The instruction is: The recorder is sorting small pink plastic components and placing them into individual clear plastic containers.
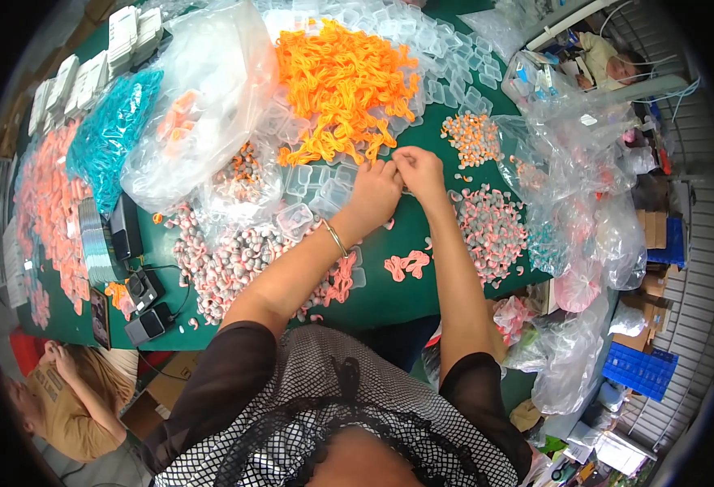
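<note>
My left hand [376, 193] and my right hand [419, 172] meet over the green table, just below a large heap of bundled orange cords [345, 81]. Both hands are closed, fingertips pinched together and nearly touching. Whatever is between them is too small or hidden to name. Clear plastic boxes [295, 219] lie beside my left hand. Under my left forearm spreads a pile of small rounded pink-and-grey pieces [227, 260]; a similar pile [491, 231] sits right of my right forearm. Between the forearms lies a pink cord bundle [406, 265], with another pink bundle [341, 280] by my left forearm.
Small orange-and-grey pieces [470, 138] are heaped at the right. A big clear bag [203, 105], a teal bag [113, 130] and black devices [148, 323] stand left. Crumpled plastic bags [588, 203] line the right edge. One person [73, 398] sits lower left, another [608, 61] far right.
</note>
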A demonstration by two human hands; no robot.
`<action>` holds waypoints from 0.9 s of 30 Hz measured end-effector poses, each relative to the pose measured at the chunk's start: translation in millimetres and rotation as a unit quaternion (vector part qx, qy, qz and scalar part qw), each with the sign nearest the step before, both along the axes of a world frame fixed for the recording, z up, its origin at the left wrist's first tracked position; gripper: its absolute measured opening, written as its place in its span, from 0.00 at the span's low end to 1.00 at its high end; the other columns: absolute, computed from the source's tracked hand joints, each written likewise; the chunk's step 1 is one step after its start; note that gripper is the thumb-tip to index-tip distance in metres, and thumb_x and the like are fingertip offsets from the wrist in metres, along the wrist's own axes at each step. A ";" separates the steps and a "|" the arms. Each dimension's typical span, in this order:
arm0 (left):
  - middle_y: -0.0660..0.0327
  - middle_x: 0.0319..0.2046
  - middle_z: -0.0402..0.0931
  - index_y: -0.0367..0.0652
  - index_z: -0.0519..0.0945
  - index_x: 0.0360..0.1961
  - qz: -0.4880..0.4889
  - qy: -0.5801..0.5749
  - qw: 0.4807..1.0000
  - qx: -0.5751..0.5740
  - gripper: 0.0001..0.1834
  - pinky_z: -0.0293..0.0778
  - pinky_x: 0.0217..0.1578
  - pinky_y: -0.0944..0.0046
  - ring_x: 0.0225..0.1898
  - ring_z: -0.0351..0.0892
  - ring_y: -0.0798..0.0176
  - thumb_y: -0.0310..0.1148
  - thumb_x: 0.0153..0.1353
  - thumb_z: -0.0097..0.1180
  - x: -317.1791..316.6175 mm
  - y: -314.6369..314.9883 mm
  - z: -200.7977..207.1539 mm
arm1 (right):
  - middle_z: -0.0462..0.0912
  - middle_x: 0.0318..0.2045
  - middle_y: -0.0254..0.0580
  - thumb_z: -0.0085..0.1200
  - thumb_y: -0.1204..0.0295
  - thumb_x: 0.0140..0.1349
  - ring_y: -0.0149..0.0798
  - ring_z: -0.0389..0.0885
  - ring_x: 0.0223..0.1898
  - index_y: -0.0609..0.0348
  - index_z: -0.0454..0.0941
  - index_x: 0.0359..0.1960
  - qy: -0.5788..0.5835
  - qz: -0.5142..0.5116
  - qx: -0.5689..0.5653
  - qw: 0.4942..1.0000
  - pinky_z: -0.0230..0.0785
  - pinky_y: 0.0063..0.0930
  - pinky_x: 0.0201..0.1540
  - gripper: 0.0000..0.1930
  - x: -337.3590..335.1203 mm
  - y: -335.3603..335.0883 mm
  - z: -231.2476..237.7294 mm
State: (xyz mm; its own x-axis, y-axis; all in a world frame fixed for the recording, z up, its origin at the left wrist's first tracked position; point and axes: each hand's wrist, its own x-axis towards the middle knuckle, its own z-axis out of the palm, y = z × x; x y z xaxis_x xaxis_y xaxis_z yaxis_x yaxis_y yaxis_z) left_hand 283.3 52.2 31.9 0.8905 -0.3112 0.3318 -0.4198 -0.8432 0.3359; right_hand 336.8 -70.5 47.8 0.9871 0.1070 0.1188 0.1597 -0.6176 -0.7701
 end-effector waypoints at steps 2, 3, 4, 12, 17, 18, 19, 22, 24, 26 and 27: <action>0.62 0.35 0.74 0.47 0.81 0.36 0.006 -0.017 1.000 0.025 0.14 0.64 0.41 0.55 0.43 0.72 0.60 0.35 0.45 0.61 -3.8 -0.7 -6.8 | 0.85 0.27 0.39 0.58 0.52 0.52 0.43 0.83 0.31 0.52 0.84 0.31 0.118 -0.017 -0.092 0.989 0.72 0.38 0.33 0.17 12.7 21.4 8.6; 0.62 0.35 0.74 0.46 0.81 0.34 0.009 -0.031 0.998 0.049 0.12 0.64 0.42 0.54 0.43 0.72 0.60 0.36 0.47 0.60 -5.4 -0.8 -8.1 | 0.85 0.27 0.39 0.58 0.52 0.52 0.43 0.83 0.31 0.52 0.84 0.31 0.117 -0.015 -0.092 0.989 0.72 0.38 0.33 0.17 16.0 31.1 13.7; 0.62 0.35 0.74 0.46 0.81 0.34 0.011 -0.032 0.998 0.050 0.12 0.64 0.42 0.54 0.43 0.72 0.60 0.36 0.47 0.60 -6.8 -1.1 -9.5 | 0.84 0.25 0.40 0.60 0.55 0.52 0.39 0.83 0.28 0.55 0.84 0.31 0.135 -0.025 -0.173 0.975 0.71 0.32 0.30 0.16 18.3 40.9 21.2; 0.64 0.33 0.74 0.48 0.82 0.34 0.006 -0.032 0.998 0.049 0.10 0.63 0.43 0.54 0.39 0.72 0.62 0.38 0.50 0.56 -9.7 -7.0 -15.9 | 0.83 0.22 0.40 0.59 0.54 0.53 0.38 0.82 0.31 0.57 0.84 0.29 0.223 -0.082 -0.088 0.967 0.69 0.35 0.36 0.17 20.4 20.8 -9.0; 0.68 0.31 0.74 0.49 0.80 0.35 0.018 -0.031 0.999 0.019 0.13 0.64 0.43 0.54 0.38 0.73 0.63 0.38 0.46 0.61 -9.6 -0.5 -14.0 | 0.81 0.29 0.39 0.54 0.74 0.60 0.23 0.75 0.30 0.64 0.80 0.38 0.159 -0.039 0.283 0.945 0.69 0.21 0.32 0.08 -1.2 -1.2 17.4; 0.68 0.31 0.75 0.50 0.80 0.35 0.010 -0.022 1.000 0.020 0.15 0.64 0.43 0.54 0.38 0.73 0.63 0.39 0.44 0.63 -8.4 -4.2 -10.3 | 0.80 0.32 0.39 0.52 0.76 0.62 0.25 0.75 0.29 0.62 0.78 0.45 0.140 0.000 0.277 0.950 0.69 0.22 0.31 0.11 1.2 -25.2 6.2; 0.68 0.31 0.75 0.50 0.80 0.35 0.008 -0.021 1.000 0.020 0.15 0.64 0.43 0.54 0.38 0.73 0.63 0.39 0.44 0.63 -7.6 -3.9 -10.5 | 0.80 0.32 0.39 0.52 0.76 0.62 0.25 0.75 0.29 0.62 0.78 0.45 0.140 -0.002 0.278 0.950 0.69 0.22 0.31 0.11 -1.5 -35.1 2.6; 0.69 0.31 0.76 0.50 0.80 0.35 0.011 -0.014 1.000 0.001 0.17 0.64 0.42 0.55 0.37 0.74 0.63 0.39 0.41 0.66 -6.6 -1.4 -8.5 | 0.77 0.25 0.38 0.58 0.76 0.55 0.33 0.77 0.29 0.56 0.78 0.41 0.019 0.018 0.043 0.999 0.69 0.24 0.33 0.11 -21.4 -47.9 4.6; 0.68 0.31 0.77 0.51 0.80 0.36 0.017 0.014 1.000 -0.019 0.19 0.63 0.41 0.55 0.37 0.75 0.63 0.38 0.38 0.68 -6.8 0.5 -4.1 | 0.77 0.26 0.38 0.60 0.76 0.52 0.37 0.77 0.29 0.56 0.78 0.38 -0.025 0.043 -0.033 0.998 0.69 0.28 0.31 0.11 -31.0 -48.8 4.3; 0.68 0.31 0.78 0.51 0.79 0.37 0.017 0.016 0.999 -0.028 0.20 0.63 0.40 0.55 0.37 0.76 0.63 0.38 0.39 0.69 -6.9 0.3 1.0 | 0.78 0.26 0.39 0.62 0.75 0.49 0.42 0.77 0.29 0.55 0.77 0.35 -0.069 0.067 -0.109 0.989 0.69 0.32 0.30 0.11 -34.9 -51.1 3.5; 0.68 0.31 0.78 0.51 0.79 0.38 0.020 0.019 0.999 -0.037 0.21 0.63 0.40 0.56 0.37 0.76 0.63 0.37 0.39 0.69 -6.9 0.2 2.2 | 0.78 0.28 0.38 0.63 0.75 0.49 0.43 0.77 0.31 0.55 0.77 0.34 -0.091 0.080 -0.133 0.984 0.68 0.34 0.32 0.10 -35.8 -51.7 1.9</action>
